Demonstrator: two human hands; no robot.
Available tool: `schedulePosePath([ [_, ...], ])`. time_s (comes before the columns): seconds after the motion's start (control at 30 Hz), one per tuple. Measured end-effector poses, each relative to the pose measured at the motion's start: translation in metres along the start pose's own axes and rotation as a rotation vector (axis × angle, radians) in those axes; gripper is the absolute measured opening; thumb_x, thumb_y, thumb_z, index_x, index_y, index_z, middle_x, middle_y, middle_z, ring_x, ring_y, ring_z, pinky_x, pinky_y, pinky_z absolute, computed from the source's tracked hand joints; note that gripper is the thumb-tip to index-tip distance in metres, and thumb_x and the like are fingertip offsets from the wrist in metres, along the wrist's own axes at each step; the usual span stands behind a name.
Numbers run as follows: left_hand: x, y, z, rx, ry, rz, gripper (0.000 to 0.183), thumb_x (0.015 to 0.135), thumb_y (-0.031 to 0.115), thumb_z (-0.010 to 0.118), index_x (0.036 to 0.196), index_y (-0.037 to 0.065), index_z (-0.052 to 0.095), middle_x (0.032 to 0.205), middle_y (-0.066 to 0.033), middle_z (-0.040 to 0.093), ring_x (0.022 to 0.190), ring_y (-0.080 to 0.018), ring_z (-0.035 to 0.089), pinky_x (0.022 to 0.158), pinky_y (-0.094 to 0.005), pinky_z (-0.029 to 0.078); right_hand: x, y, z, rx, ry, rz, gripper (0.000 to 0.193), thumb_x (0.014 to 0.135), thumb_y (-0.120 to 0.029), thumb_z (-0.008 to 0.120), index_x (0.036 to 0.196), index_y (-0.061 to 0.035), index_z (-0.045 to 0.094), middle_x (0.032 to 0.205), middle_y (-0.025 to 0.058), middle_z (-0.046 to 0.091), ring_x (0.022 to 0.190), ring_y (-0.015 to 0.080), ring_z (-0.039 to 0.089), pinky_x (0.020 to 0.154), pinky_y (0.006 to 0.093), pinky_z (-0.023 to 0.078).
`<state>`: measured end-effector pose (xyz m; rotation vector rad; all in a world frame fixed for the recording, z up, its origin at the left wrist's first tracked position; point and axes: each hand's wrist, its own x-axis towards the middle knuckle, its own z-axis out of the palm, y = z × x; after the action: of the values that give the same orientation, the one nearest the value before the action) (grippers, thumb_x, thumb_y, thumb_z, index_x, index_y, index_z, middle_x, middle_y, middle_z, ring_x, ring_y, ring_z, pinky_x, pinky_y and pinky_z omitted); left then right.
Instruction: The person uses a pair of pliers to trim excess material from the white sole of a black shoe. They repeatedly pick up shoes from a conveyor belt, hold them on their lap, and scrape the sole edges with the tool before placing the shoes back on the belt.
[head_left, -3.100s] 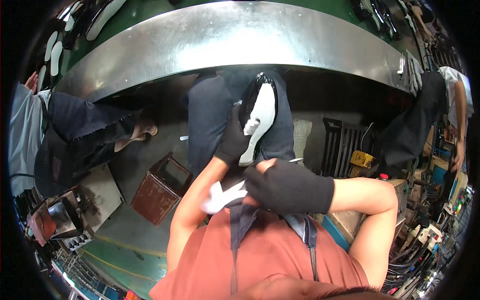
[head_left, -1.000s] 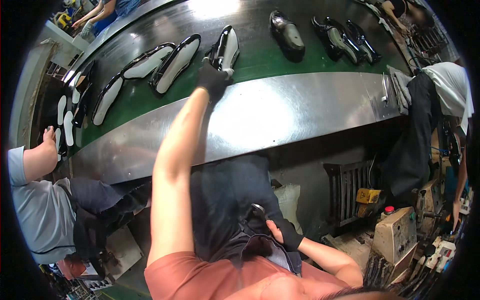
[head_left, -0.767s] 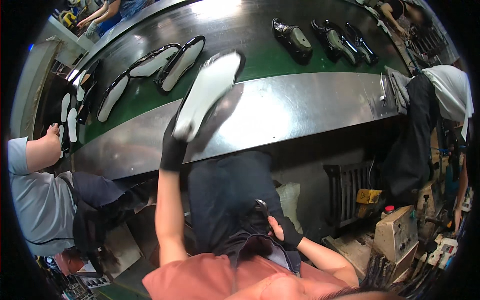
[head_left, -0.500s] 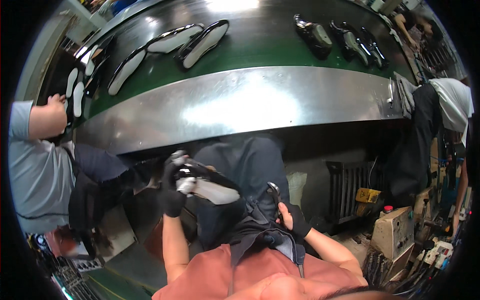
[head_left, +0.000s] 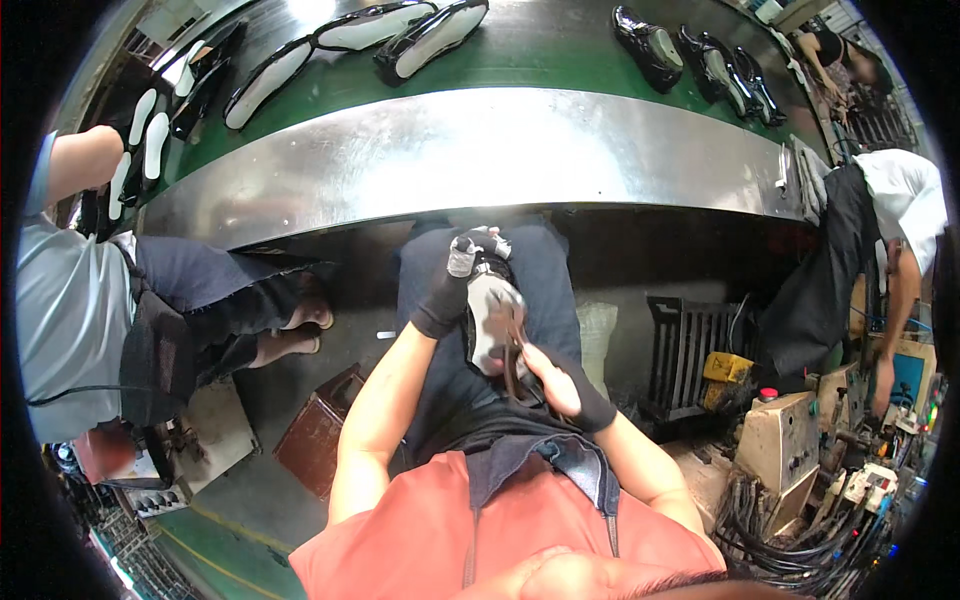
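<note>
Over my lap, my left hand (head_left: 463, 268), in a dark glove with pale fingertips, is closed around the far end of a shoe (head_left: 482, 318). Its pale sole faces up and a little black upper shows at the far end. My right hand (head_left: 562, 388), in a dark fingerless glove, grips a dark metal tool (head_left: 514, 372) that looks like pincers. The tool lies over the near part of the sole and is smeared by motion, so whether its jaws touch the shoe I cannot tell.
A steel ledge (head_left: 400, 150) edges the green conveyor belt (head_left: 540, 70) ahead, where several glossy black shoes (head_left: 435, 40) lie. Co-workers sit left (head_left: 80, 310) and right (head_left: 905, 200). A brown box (head_left: 318, 435) stands on the floor; a control box (head_left: 778, 437) is at right.
My left hand has brought the shoe rightward and turned it lengthwise over my lap. My right hand has moved the tool left onto the sole. The view has shifted slightly.
</note>
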<state>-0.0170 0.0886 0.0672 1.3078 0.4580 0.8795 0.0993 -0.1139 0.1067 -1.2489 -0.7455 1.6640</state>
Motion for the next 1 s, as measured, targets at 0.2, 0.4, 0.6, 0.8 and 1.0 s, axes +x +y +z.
schedulePosePath([
  [0.2, -0.010, 0.001, 0.006, -0.102, 0.049, -0.077, 0.059, 0.100, 0.051, 0.033, 0.098, 0.002, 0.066, 0.099, -0.0093, 0.067, 0.105, -0.0230, 0.057, 0.107, -0.0395, 0.033, 0.024, -0.024, 0.004, 0.466, -0.178, 0.165, 0.044, 0.105, -0.038, 0.034, 0.104, -0.0025, 0.059, 0.090, 0.0077, 0.065, 0.078, 0.0154, 0.063, 0.074, 0.0266, 0.050],
  [0.4, -0.007, -0.004, 0.005, -0.009, 0.104, -0.104, 0.060, 0.099, 0.052, 0.035, 0.094, 0.002, 0.068, 0.101, -0.0106, 0.067, 0.109, -0.0231, 0.056, 0.105, -0.0394, 0.034, 0.034, -0.002, 0.027, -0.536, 0.392, -0.155, 0.041, 0.103, -0.030, 0.040, 0.076, -0.0016, 0.053, 0.063, 0.0088, 0.051, 0.058, 0.0193, 0.050, 0.057, 0.0358, 0.040],
  [0.6, -0.010, -0.004, -0.004, -0.028, 0.113, -0.022, 0.050, 0.098, 0.040, 0.039, 0.093, 0.002, 0.070, 0.099, -0.0081, 0.069, 0.108, -0.0233, 0.058, 0.106, -0.0395, 0.035, 0.030, 0.004, 0.013, -0.361, 0.170, -0.104, 0.043, 0.106, -0.033, 0.034, 0.111, -0.0013, 0.063, 0.097, 0.0033, 0.065, 0.085, 0.0109, 0.056, 0.078, 0.0305, 0.046],
  [0.8, -0.009, -0.001, 0.013, 0.075, 0.119, 0.029, 0.046, 0.100, 0.038, 0.038, 0.096, 0.003, 0.068, 0.099, -0.0078, 0.067, 0.107, -0.0235, 0.058, 0.102, -0.0386, 0.037, 0.038, 0.010, -0.003, -0.009, 0.006, -0.085, 0.046, 0.104, -0.038, 0.037, 0.100, -0.0002, 0.061, 0.081, 0.0033, 0.059, 0.074, 0.0123, 0.055, 0.071, 0.0257, 0.045],
  [1.0, -0.001, 0.003, 0.018, 0.039, 0.107, -0.007, 0.043, 0.100, 0.039, 0.042, 0.095, 0.004, 0.067, 0.096, -0.0075, 0.067, 0.101, -0.0225, 0.059, 0.096, -0.0386, 0.042, 0.025, -0.001, 0.000, -0.198, 0.198, 0.022, 0.041, 0.103, -0.031, 0.041, 0.086, 0.0023, 0.058, 0.069, 0.0141, 0.059, 0.058, 0.0286, 0.056, 0.059, 0.0395, 0.044],
])
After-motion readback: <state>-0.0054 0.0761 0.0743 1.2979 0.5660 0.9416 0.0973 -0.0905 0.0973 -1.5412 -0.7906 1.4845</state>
